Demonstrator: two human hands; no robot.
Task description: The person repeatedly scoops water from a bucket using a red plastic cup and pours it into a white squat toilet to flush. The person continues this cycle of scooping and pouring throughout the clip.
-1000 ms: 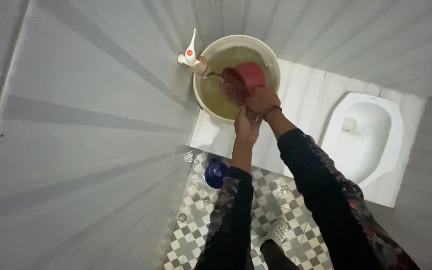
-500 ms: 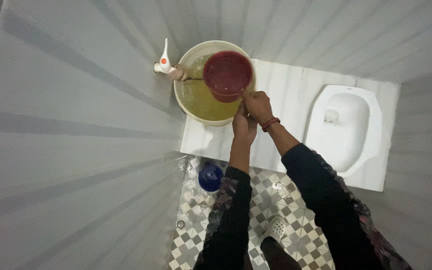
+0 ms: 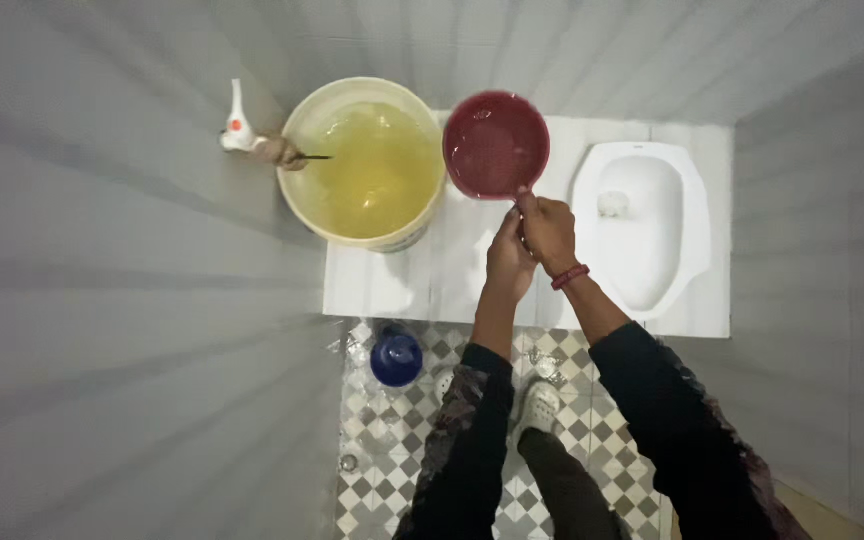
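A single head-worn camera looks steeply down from standing height; the bucket sits upper left of centre, the squat toilet upper right, and the checkered floor fills the bottom centre.

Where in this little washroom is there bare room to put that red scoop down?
Bare white platform lies in front of the bucket, and a strip runs between bucket and squat pan, under the red scoop that both hands hold. The chequered floor is crowded: a blue bottle and the person's feet fill it.
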